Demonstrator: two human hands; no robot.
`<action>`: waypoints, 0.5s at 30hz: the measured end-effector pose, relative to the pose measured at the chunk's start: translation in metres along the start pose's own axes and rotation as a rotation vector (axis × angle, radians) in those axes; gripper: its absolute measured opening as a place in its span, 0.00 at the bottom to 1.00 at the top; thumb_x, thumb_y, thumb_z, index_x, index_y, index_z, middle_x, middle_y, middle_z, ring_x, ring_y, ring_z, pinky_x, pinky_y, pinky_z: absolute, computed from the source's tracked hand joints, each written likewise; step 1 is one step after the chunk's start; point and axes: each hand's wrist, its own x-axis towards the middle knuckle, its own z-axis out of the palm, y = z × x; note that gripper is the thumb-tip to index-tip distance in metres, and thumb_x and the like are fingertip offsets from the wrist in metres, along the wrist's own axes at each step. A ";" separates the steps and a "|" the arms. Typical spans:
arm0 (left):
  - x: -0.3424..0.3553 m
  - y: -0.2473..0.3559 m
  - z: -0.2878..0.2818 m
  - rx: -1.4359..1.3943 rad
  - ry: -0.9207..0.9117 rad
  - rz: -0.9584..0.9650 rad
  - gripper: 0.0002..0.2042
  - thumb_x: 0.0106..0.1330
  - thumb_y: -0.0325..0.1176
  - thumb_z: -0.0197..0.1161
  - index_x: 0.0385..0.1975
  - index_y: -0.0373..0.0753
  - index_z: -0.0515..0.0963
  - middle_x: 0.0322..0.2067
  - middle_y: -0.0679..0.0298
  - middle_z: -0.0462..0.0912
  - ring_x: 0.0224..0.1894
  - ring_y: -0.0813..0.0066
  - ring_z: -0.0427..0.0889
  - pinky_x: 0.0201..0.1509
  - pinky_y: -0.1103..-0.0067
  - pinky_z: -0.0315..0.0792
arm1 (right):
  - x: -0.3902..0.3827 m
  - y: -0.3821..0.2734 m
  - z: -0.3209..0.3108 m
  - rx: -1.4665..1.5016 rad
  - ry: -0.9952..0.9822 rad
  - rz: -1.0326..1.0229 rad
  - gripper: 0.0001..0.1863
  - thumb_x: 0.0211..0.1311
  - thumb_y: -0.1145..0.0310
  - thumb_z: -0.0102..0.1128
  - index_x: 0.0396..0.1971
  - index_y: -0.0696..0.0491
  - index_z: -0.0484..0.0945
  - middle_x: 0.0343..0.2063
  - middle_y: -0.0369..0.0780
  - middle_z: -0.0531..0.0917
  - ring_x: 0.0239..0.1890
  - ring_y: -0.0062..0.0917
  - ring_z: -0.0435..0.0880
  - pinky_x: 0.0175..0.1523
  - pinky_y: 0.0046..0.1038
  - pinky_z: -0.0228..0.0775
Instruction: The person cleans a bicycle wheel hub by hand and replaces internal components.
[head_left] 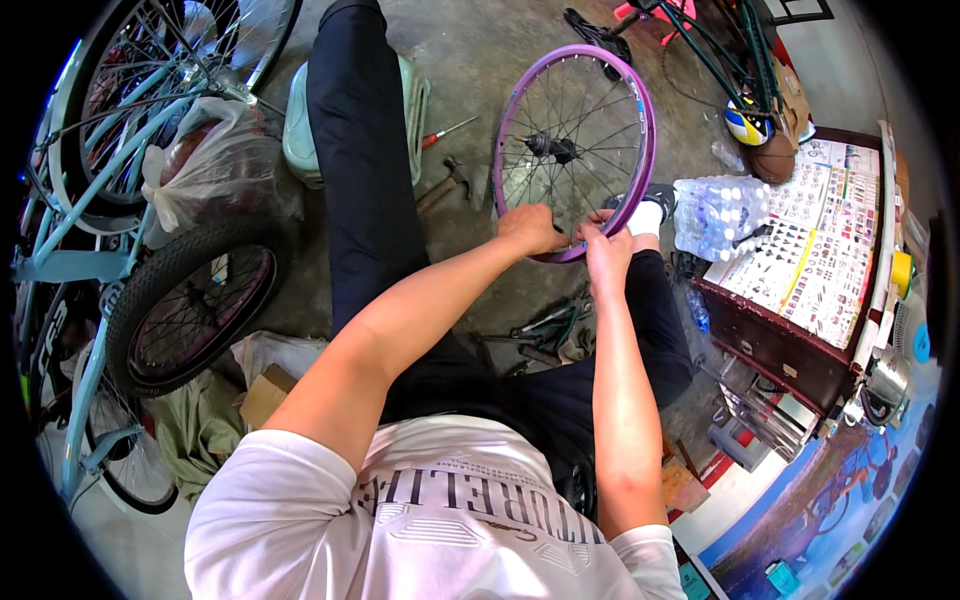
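A bicycle wheel (648, 150) with a purple rim, dark spokes and no tyre stands up between my legs. Its black hub (552, 148) and axle point a little to the left. My left hand (532, 230) is closed at the lower left of the rim, fingers curled in by the spokes. At the lower right, my right hand (604, 248) pinches the rim and spoke ends. The fingertips of both hands come close together; any small part between them is too small to make out.
Left of my leg lie a red-handled screwdriver (450, 131) and a hammer (445, 186). Several pliers and wrenches (550, 325) lie below the wheel. Bicycles and a fat tyre (190, 305) crowd the left. Bottled water (720, 215) and a chart-topped cabinet (790, 345) stand right.
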 end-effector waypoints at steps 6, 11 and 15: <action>0.000 -0.001 0.001 0.058 0.048 0.038 0.30 0.55 0.57 0.71 0.44 0.34 0.87 0.48 0.47 0.87 0.51 0.52 0.87 0.54 0.62 0.80 | 0.001 0.002 0.002 -0.029 0.004 -0.026 0.14 0.56 0.76 0.61 0.43 0.62 0.79 0.32 0.41 0.85 0.33 0.24 0.84 0.41 0.26 0.73; 0.003 -0.005 0.006 0.084 0.037 0.030 0.30 0.55 0.56 0.70 0.46 0.33 0.86 0.48 0.47 0.87 0.51 0.52 0.87 0.54 0.63 0.80 | 0.001 0.000 0.004 0.022 -0.006 0.026 0.14 0.52 0.75 0.63 0.41 0.61 0.80 0.34 0.40 0.84 0.35 0.24 0.83 0.42 0.27 0.73; 0.002 0.000 0.000 0.077 0.008 0.008 0.30 0.55 0.56 0.69 0.47 0.34 0.86 0.48 0.47 0.87 0.52 0.52 0.87 0.55 0.64 0.80 | -0.004 -0.013 0.003 0.017 -0.024 0.032 0.14 0.56 0.75 0.61 0.42 0.62 0.79 0.33 0.41 0.85 0.32 0.25 0.84 0.39 0.27 0.73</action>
